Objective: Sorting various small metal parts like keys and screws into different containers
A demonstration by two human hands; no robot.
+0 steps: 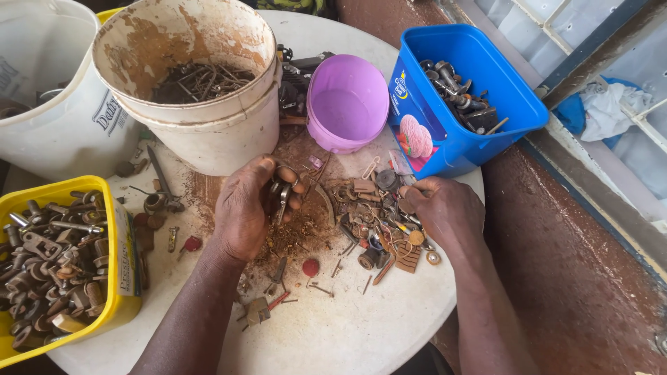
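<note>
As seen: metal parts in left hand.

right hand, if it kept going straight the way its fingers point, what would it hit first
The right hand points up and left into the rusty scrap pile, so it would likely meet those small metal pieces first. Beyond them stands the purple tub. Depth is hard to judge from above.

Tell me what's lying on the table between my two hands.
In the head view, a loose pile of rusty scrap metal pieces and rust crumbs lies between the left hand and the right hand.
</note>
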